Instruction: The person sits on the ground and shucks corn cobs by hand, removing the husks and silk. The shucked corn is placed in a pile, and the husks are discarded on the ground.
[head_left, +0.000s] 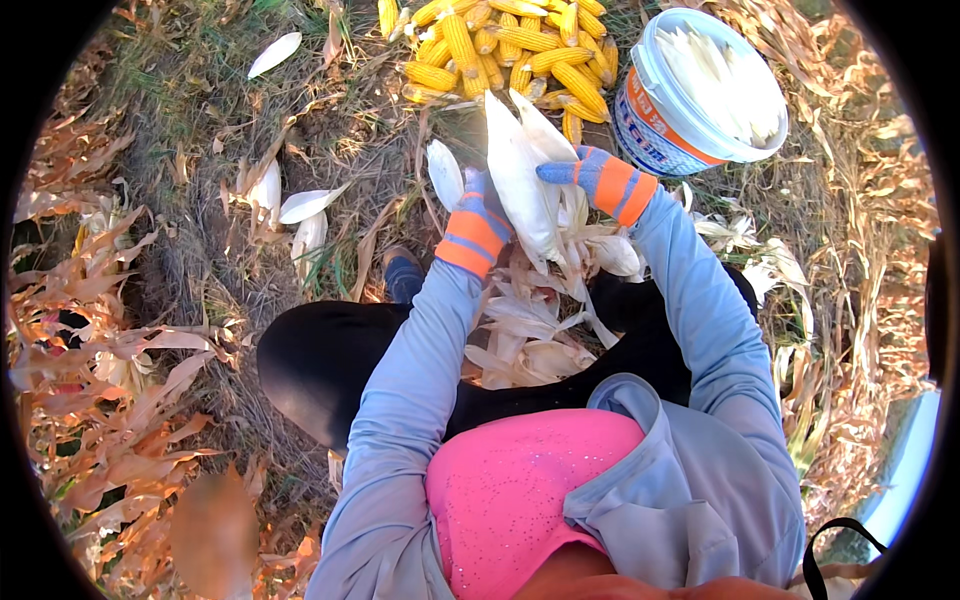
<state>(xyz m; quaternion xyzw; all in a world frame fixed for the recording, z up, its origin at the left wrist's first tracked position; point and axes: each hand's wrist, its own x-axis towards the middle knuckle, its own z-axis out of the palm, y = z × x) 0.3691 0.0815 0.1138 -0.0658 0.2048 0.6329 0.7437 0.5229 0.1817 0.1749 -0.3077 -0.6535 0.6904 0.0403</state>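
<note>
A pale corn husk (521, 184), pointed at the top, stands upright between my hands; whether a cob is inside is hidden. My left hand (480, 217), in a grey and orange striped work glove, grips its left side. On the right, my right hand (607, 180), gloved alike, pinches a husk leaf (546, 129) that parts from the rest. Another white husk leaf (445, 174) sticks up beside the left hand; I cannot tell if that hand holds it. Below, loose husks (536, 322) lie piled between my legs.
Husked yellow corn cobs (517, 52) are heaped ahead. Right of them, a plastic bucket (637, 120) bearing writing holds white husk leaves (712, 82). Single husk leaves (311, 204) lie on the dry grass to the left. Dry corn stalks (112, 360) border both sides.
</note>
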